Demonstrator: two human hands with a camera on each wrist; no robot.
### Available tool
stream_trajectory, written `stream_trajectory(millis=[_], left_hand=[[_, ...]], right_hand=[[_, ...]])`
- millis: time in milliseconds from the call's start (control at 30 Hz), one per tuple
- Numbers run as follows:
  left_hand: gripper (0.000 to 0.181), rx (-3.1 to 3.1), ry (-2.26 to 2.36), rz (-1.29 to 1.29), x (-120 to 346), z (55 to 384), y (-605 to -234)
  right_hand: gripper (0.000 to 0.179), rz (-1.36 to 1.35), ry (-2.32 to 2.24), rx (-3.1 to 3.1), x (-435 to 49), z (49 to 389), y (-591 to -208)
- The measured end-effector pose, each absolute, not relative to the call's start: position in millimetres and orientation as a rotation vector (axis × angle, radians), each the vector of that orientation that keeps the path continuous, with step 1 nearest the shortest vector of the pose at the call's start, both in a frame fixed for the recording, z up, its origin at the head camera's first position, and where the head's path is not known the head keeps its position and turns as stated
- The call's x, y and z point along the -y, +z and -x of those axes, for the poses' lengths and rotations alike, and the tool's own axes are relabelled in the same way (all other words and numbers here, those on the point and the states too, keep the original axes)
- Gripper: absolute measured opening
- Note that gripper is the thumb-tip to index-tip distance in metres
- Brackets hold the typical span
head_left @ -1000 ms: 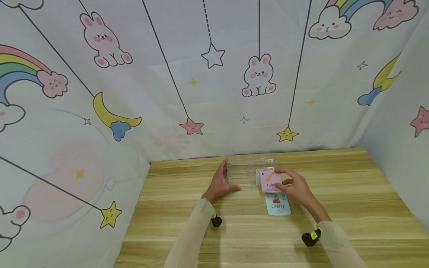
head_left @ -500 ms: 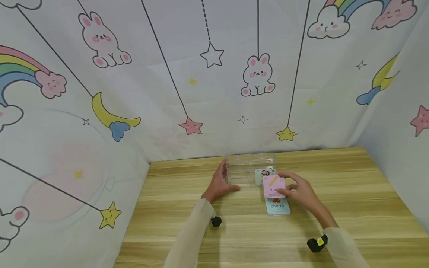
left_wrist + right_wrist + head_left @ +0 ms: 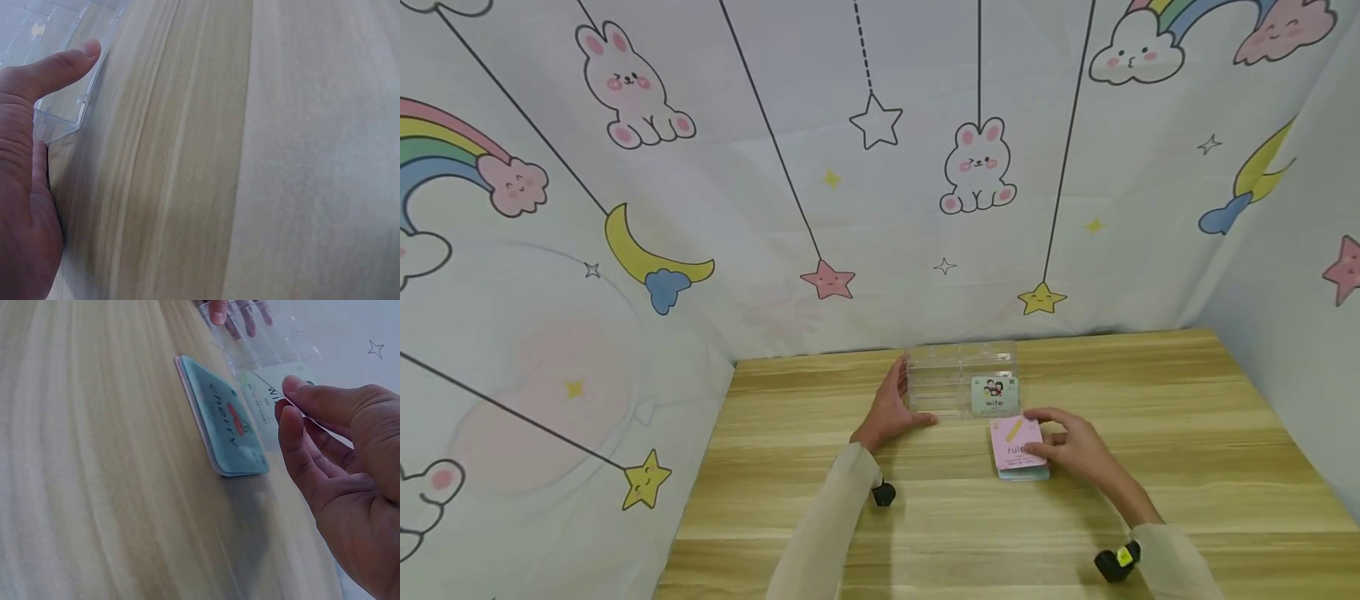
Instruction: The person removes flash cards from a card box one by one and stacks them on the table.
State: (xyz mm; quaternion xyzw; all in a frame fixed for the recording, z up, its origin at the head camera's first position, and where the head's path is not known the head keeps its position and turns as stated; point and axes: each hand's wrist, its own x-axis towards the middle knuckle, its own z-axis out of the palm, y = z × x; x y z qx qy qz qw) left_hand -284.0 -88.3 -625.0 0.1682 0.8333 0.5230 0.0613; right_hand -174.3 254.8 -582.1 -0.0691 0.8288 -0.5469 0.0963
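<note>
My right hand pinches a pink "ruler" card by its right edge, thumb in front and fingertips behind. In the right wrist view this card is seen nearly edge-on. Below it a light blue "cherry" card tops a small stack on the table; from the head, the pink card covers most of it. My left hand holds the left side of a clear plastic rack, its thumb across the front. A pale green "wife" card stands in the rack's lower right compartment.
The wood-grain table reaches back to a white cloth backdrop printed with rabbits, stars and rainbows. The rack stands near the table's back edge. Each wrist wears a small black camera, such as the right one.
The right hand has drawn the ruler card away from the rack, toward the front and slightly right, over the cherry card. This uncovers the wife card. The left hand stays in place.
</note>
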Motion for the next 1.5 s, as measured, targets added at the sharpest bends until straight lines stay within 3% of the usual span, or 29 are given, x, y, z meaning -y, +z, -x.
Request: stream_trajectory(millis=[333, 800, 1500], left_hand=[[0.132, -2.519, 1.576, -0.511, 88, 285, -625], [0.132, -2.511, 1.577, -0.507, 88, 285, -624], [0.132, -2.508, 1.568, -0.471, 88, 282, -622]], right_hand=[[0.055, 0.232, -1.598, -2.475, -257, 167, -591], [0.045, 0.478, -1.315, -2.851, -256, 168, -602], [0.048, 0.398, -1.234, -2.818, -251, 165, -601]])
